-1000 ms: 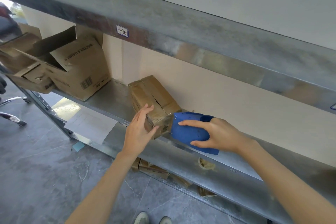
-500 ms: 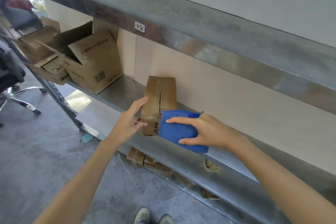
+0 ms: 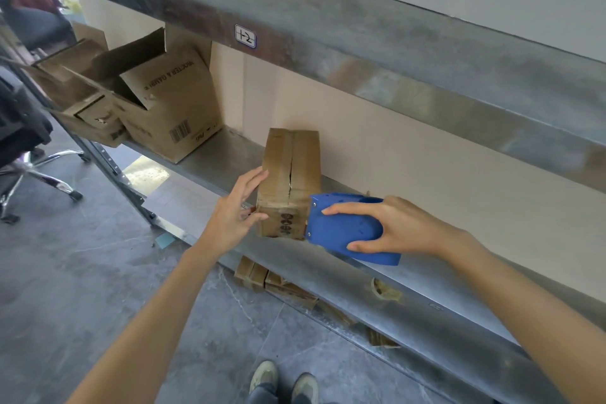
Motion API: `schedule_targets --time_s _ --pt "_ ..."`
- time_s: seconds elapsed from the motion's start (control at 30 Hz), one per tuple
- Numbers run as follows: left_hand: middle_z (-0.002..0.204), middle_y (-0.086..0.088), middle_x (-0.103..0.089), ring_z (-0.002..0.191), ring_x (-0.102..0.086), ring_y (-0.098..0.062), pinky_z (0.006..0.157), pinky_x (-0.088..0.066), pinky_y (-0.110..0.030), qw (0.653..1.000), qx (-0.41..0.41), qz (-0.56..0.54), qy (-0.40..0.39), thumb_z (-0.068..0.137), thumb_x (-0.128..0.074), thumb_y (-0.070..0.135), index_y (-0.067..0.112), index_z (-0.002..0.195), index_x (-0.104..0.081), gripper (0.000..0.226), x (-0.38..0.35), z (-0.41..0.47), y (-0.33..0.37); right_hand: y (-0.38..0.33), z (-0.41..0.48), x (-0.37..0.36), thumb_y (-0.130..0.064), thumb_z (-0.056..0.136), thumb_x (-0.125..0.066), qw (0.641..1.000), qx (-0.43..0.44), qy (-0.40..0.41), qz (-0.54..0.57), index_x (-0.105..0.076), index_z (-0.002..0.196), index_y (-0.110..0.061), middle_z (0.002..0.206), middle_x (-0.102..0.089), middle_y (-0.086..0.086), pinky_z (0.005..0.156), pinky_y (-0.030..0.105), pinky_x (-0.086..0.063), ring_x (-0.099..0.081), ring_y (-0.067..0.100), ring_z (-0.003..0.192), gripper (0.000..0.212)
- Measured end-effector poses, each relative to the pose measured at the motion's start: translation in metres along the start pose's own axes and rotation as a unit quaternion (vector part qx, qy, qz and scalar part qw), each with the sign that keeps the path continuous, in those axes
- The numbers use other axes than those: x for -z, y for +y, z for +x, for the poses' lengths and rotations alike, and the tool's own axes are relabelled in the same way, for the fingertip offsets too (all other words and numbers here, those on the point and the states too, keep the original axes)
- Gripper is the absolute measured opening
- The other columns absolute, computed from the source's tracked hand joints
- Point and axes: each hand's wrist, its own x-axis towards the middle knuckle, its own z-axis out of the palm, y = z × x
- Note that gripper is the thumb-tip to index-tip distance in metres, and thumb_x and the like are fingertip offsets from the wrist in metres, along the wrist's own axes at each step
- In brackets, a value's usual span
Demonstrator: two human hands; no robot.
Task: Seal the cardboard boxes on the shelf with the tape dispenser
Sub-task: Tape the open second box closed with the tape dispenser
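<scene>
Head view: right hand (image 3: 400, 229) grips the blue tape dispenser (image 3: 344, 226), its nose touching the near right corner of the small cardboard box (image 3: 278, 180). The left hand (image 3: 237, 210), fingers straight, braces the box's left side. On the shelf (image 3: 426, 298), the box's split top seam (image 3: 290, 174) runs away toward the wall (image 3: 426, 157).

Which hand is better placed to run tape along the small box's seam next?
The right hand: it grips the blue tape dispenser, whose front end sits against the small box. The left hand rests against the box's left side, steadying it.
</scene>
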Motion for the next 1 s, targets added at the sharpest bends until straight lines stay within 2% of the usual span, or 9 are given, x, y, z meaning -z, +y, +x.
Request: schedule_targets --time_s 0.07,0.1,0.2,0.4,0.57,0.7,0.8,0.9,1.0 --pt "0.156 0.021 -0.037 0.139 -0.044 -0.01 0.1 -0.054 -0.038 1.0 -0.01 0.004 0.003 0.085 -0.075 0.006 0.062 0.14 -0.024 0.094 0.0 0.0 0.001 0.002 -0.004 0.003 -0.05 0.088 -0.066 1.0 -0.005 -0.005 -0.005 -0.037 0.136 -0.066 0.063 -0.052 -0.028 0.053 0.018 -0.032 -0.048 0.005 0.06 0.058" --pt "0.156 0.019 -0.037 0.139 -0.044 -0.01 0.101 -0.053 -0.038 1.0 -0.013 0.006 0.003 0.084 -0.075 0.007 0.065 0.138 -0.024 0.095 0.0 0.0 0.001 0.005 -0.007 0.005 -0.049 0.088 -0.067 1.0 -0.01 -0.006 -0.004 -0.038 0.136 -0.065 0.061 -0.051 -0.029 0.053 0.018 -0.032 -0.047 0.006 0.059 0.058" --pt "0.157 0.019 -0.036 0.138 -0.045 -0.01 0.104 -0.051 -0.035 1.0 -0.017 0.015 0.003 0.084 -0.076 0.01 0.066 0.138 -0.025 0.093 0.0 0.001 0.0 0.013 -0.018 0.009 -0.049 0.086 -0.069 1.0 -0.025 0.004 0.012 -0.037 0.132 -0.07 0.052 -0.044 -0.009 0.051 0.02 -0.033 -0.039 0.015 0.051 0.06" --pt "0.156 0.022 -0.035 0.136 -0.044 0.001 0.106 -0.045 -0.022 1.0 -0.02 0.013 -0.004 0.083 -0.076 0.011 0.049 0.144 -0.03 0.085 -0.001 0.001 -0.002 0.021 -0.033 0.01 -0.049 0.085 -0.069 0.998 -0.054 0.01 0.031 -0.037 0.129 -0.073 0.053 -0.043 -0.009 0.052 0.019 -0.034 -0.04 0.014 0.052 0.06" --pt "0.153 0.027 -0.036 0.137 -0.041 0.003 0.105 -0.046 -0.022 1.0 -0.015 0.005 -0.006 0.083 -0.076 0.007 0.029 0.15 -0.036 0.081 -0.002 0.001 -0.007 0.021 -0.038 0.009 -0.051 0.085 -0.067 0.998 -0.069 0.008 0.006 -0.036 0.131 -0.072 0.056 -0.048 -0.015 0.053 0.018 -0.033 -0.044 0.009 0.057 0.059" --pt "0.153 0.029 -0.035 0.137 -0.041 0.004 0.104 -0.047 -0.023 1.0 -0.013 0.005 -0.008 0.083 -0.076 0.006 0.03 0.15 -0.035 0.082 -0.002 0.001 -0.008 0.02 -0.035 0.005 -0.051 0.084 -0.068 0.995 -0.087 0.006 0.04 -0.036 0.129 -0.074 0.051 -0.038 0.002 0.051 0.019 -0.034 -0.039 0.014 0.05 0.06" --pt "0.153 0.028 -0.035 0.135 -0.041 0.007 0.104 -0.047 -0.022 1.0 -0.014 0.001 -0.009 0.084 -0.076 0.006 0.036 0.148 -0.034 0.083 -0.002 0.002 -0.007 0.02 -0.038 0.005 -0.05 0.083 -0.071 0.991 -0.083 -0.005 0.104 -0.041 0.129 -0.071 0.066 -0.06 0.004 0.062 0.036 -0.052 -0.049 0.022 0.057 0.059" --pt "0.154 0.026 -0.035 0.135 -0.041 0.009 0.105 -0.046 -0.022 1.0 -0.012 -0.004 -0.007 0.084 -0.076 0.005 0.038 0.147 -0.033 0.083 -0.002 0.001 -0.005 0.019 -0.041 0.008 -0.056 0.079 -0.07 0.988 -0.076 -0.009 0.138 -0.044 0.131 -0.067 0.1 -0.071 0.001 0.077 0.044 -0.055 -0.064 0.031 0.081 0.059" --pt "0.154 0.025 -0.034 0.134 -0.04 0.011 0.105 -0.046 -0.021 1.0 -0.013 -0.002 -0.006 0.084 -0.076 0.004 0.036 0.148 -0.034 0.082 -0.002 0.0 -0.005 0.019 -0.039 0.007 -0.058 0.079 -0.068 0.99 -0.083 -0.01 0.115 -0.041 0.129 -0.07 0.092 -0.071 0.006 0.074 0.042 -0.055 -0.062 0.028 0.075 0.059"
